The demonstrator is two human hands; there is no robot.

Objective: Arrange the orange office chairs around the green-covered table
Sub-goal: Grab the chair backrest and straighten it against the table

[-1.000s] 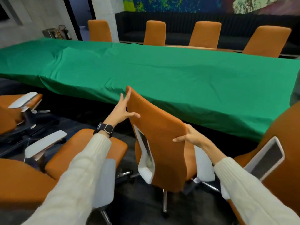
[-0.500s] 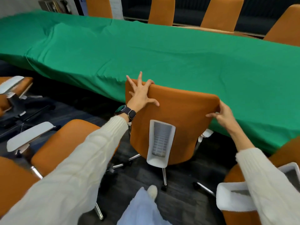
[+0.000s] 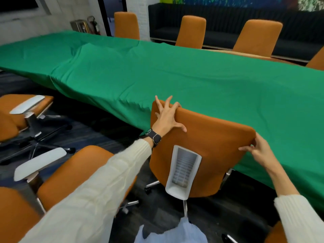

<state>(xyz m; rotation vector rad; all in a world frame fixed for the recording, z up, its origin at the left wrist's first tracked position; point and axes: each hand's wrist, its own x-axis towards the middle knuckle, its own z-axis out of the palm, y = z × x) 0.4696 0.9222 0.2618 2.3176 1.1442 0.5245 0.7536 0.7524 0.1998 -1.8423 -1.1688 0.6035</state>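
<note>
An orange office chair (image 3: 213, 146) stands with its back toward me, its top edge against the near side of the long green-covered table (image 3: 192, 79). My left hand (image 3: 167, 118) lies flat with fingers spread on the backrest's upper left corner. My right hand (image 3: 259, 149) pinches the backrest's upper right corner. A white plastic spine (image 3: 183, 171) runs down the chair's back. Its seat is hidden behind the backrest.
Another orange chair (image 3: 73, 174) with a white armrest stands close at my left, and one more (image 3: 21, 109) farther left. Several orange chairs (image 3: 192, 30) line the table's far side before a dark sofa (image 3: 228, 20). A chair corner (image 3: 275, 234) shows bottom right.
The chair turned from side-on to back-facing me and now sits against the table edge. My left hand shifted onto the backrest's top corner; my right hand stays on the other corner.
</note>
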